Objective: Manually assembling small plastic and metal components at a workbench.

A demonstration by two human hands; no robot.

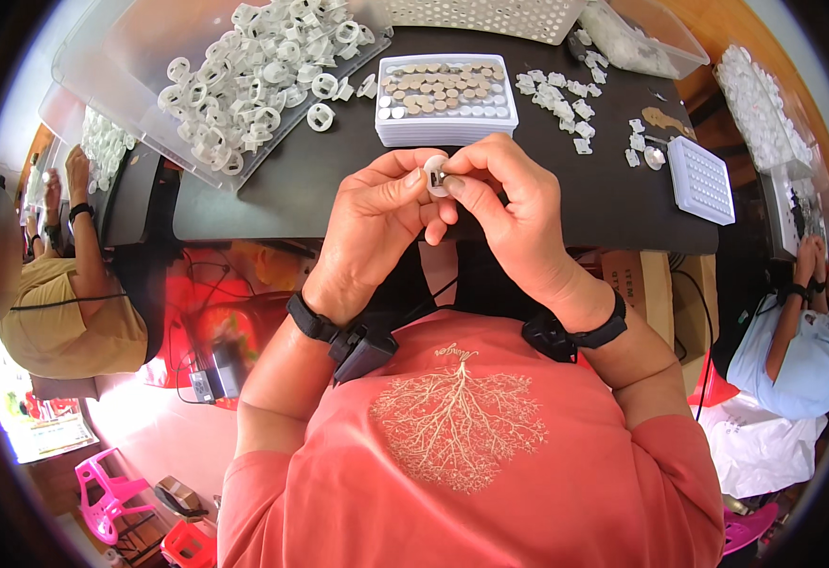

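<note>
Pinching a small white part (436, 176), the left hand (374, 206), other fingers half open, meets the right hand (517, 201), likewise closed on it, near the front edge of the table (291, 213); stacked trays (447, 135) stand just beyond, dark surface showing on both sides.

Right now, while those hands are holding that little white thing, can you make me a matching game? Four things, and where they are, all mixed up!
Things:
1. small white part
2. tan discs
3. heap of white ring parts
4. pale tree print

Places:
A. in the clear bin
B. on the front of the shirt
C. between the left hand and right hand
D. in the white tray

Pairs: 1-C, 2-D, 3-A, 4-B
</note>
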